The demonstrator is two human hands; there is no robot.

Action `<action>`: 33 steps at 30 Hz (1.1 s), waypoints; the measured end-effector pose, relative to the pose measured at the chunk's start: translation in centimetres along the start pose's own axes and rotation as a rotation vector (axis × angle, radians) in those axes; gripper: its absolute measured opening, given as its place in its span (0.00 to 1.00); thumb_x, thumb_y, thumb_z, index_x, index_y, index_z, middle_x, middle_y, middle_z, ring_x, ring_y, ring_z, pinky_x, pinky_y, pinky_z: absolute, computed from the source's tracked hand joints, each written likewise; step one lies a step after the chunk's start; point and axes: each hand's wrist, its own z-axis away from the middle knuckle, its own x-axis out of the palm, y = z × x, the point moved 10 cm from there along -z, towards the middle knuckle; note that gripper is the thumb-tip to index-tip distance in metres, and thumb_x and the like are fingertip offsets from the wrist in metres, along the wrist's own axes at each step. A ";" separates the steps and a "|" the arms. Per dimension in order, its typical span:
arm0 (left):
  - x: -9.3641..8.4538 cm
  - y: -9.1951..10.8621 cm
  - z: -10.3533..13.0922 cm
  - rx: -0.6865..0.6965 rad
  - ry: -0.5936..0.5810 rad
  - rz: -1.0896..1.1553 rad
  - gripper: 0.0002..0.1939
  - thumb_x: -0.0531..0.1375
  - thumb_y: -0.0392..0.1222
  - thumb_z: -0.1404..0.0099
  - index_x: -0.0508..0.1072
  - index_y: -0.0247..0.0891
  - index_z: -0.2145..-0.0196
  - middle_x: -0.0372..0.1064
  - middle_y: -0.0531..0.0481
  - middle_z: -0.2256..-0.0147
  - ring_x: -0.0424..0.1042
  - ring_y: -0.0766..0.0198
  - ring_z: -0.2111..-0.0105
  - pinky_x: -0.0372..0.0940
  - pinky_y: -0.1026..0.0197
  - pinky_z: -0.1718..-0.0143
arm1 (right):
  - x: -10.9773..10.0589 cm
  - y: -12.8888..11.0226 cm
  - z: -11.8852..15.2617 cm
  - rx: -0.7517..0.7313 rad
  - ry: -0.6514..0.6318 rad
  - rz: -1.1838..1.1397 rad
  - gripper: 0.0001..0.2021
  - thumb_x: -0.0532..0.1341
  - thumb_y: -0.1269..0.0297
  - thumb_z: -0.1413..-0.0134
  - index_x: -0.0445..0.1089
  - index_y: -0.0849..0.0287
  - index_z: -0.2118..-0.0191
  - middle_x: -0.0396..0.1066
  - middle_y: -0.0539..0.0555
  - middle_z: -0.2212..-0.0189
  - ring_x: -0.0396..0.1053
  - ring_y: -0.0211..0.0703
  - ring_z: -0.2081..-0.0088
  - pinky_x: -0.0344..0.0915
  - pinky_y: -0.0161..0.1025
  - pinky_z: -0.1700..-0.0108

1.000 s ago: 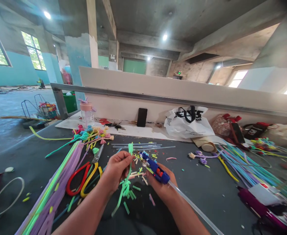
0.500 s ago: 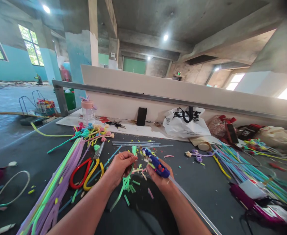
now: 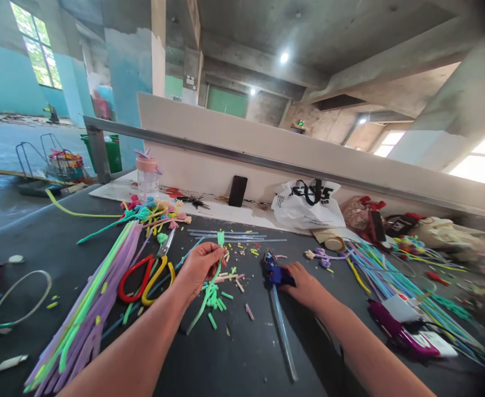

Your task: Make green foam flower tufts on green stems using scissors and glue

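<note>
My left hand (image 3: pixel 203 263) pinches a green fuzzy stem (image 3: pixel 220 238), whose lower part trails down over short green pieces (image 3: pixel 214 298) on the dark table. To the right, my right hand (image 3: pixel 303 280) has its fingers around the blue glue gun (image 3: pixel 274 273), which is low at the table surface. A long clear glue stick (image 3: pixel 282 336) sticks out of the gun's back end toward me. Red and yellow handled scissors (image 3: pixel 158 270) lie left of my left hand, beside a bundle of purple and green stems (image 3: pixel 97 298).
Clear sticks (image 3: pixel 234 237) lie beyond my hands. Farther back are a phone (image 3: pixel 238 191), a white bag (image 3: pixel 307 204) and a pink-lidded cup (image 3: pixel 147 173). More stems (image 3: pixel 385 275) and a purple tool (image 3: pixel 399 330) lie at the right.
My right hand and the glue gun have moved right and down to the table, away from the green stem. My left hand still holds the stem. The view has shifted slightly.
</note>
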 end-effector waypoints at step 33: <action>4.7 -2.4 2.2 -0.221 -0.248 -0.010 0.13 0.62 0.48 0.45 0.66 0.36 0.74 0.67 0.54 0.83 0.49 0.77 0.90 0.40 0.70 0.88 | -2.1 -9.8 -1.9 -0.036 0.204 -1.306 0.09 0.61 0.61 0.53 0.66 0.58 0.65 0.69 0.47 0.77 0.65 0.34 0.79 0.63 0.34 0.73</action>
